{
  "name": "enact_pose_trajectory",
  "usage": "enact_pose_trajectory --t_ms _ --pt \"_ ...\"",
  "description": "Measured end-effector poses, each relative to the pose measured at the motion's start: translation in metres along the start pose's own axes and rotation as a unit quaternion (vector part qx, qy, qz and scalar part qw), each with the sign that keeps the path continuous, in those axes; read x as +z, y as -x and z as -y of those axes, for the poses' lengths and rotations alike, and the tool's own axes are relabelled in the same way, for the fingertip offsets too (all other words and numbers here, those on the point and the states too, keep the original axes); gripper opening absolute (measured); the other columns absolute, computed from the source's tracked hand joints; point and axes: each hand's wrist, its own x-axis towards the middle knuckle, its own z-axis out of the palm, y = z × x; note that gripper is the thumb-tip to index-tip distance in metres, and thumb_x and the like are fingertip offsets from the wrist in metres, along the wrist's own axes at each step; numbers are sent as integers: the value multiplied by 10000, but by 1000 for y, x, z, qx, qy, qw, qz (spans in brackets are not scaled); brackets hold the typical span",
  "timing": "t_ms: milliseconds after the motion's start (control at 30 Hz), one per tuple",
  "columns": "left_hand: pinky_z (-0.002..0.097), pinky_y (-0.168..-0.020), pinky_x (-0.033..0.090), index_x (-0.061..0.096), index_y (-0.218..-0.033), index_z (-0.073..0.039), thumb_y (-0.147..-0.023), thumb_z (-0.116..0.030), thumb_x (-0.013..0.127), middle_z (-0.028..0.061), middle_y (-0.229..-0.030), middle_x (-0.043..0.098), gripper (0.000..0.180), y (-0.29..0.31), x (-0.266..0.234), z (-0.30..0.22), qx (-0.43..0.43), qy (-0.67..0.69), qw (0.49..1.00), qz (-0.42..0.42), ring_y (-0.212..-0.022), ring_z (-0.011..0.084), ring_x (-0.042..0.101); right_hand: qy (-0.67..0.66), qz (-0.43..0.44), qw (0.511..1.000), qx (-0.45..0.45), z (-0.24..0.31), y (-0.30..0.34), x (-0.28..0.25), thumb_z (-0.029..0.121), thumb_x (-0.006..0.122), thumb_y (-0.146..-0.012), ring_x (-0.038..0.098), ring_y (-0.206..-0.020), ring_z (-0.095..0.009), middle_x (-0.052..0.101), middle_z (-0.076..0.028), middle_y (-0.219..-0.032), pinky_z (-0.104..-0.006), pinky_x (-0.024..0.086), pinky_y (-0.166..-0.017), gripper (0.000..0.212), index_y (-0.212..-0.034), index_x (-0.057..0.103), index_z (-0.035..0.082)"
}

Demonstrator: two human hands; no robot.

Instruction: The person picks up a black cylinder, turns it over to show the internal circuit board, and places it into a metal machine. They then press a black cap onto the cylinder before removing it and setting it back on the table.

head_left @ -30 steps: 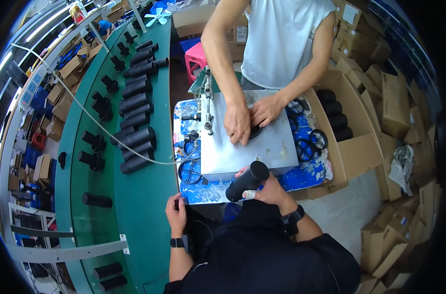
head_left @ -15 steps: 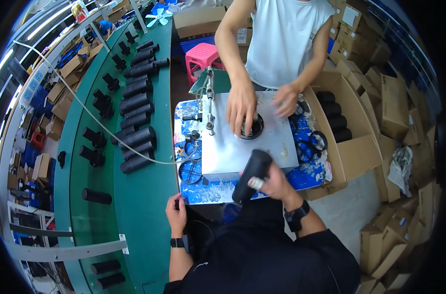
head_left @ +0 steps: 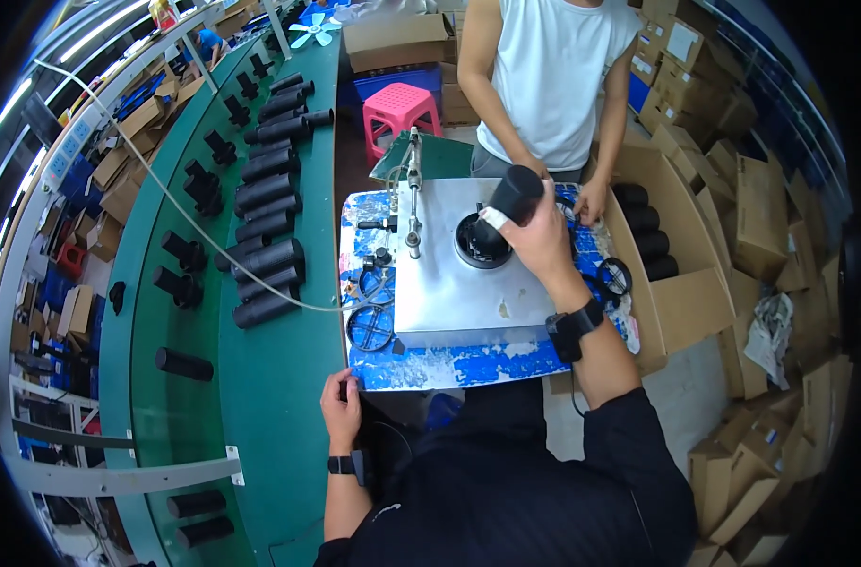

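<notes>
Cylinder (head_left: 516, 195), black, clamped in right hand (head_left: 542, 236); left hand (head_left: 339, 412) well apart, loosely curled.

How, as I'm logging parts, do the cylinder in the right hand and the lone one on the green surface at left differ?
The held cylinder is gripped by the right hand; the lone cylinder lies untouched. The held cylinder tilts over the metal box; the lone cylinder lies sideways on the green surface. Both are black.
</notes>
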Motion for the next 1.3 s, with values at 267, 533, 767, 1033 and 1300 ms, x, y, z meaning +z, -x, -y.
enact_pose_trajectory --t_ms 267,533,767,1033,1300 --pt "350 -841 567 729 -1145 20 -1013 -7 655 145 -1035 727 153 -13 -2 -28 26 27 999 -27 -944 245 720 129 81 987 44 19 -1 6 421 965 -761 735 -1084 -423 729 -269 -1180 -439 587 -971 909 -1405 532 -53" --pt "323 -818 532 703 -1132 36 -1018 7 650 137 -1051 690 130 -153 21 -116 278 -7 960 29 -897 229 677 -17 209 978 -5 -21 -13 -8 406 962 -755 729 -1145 -416 727 -259 -1259 -449 575 -1004 906 -1414 540 -51" --pt "463 -1004 532 706 -1231 1 -1097 -253 588 219 -1252 715 311 -302 93 -54 298 -138 943 55 -1154 430 684 64 124 986 88 12 0 11 358 955 -768 740 -1136 -351 744 -212 -1260 -428 575 -1003 845 -1416 571 -24" --pt "458 -1122 477 656 -1347 44 -1119 -441 503 305 -1363 665 558 -314 106 -71 78 -161 955 238 -1278 484 622 -59 149 986 42 -9 2 2 356 960 -766 750 -1110 -340 768 -200 -1201 -424 573 -1004 734 -1334 655 4" --pt "472 -1089 490 565 -1498 3 -1122 -357 545 273 -1397 659 521 -272 66 -58 108 -89 981 136 -1284 450 639 -58 131 989 31 -2 7 15 319 939 -785 759 -1061 -332 776 -196 -1179 -414 575 -987 686 -1329 664 4"
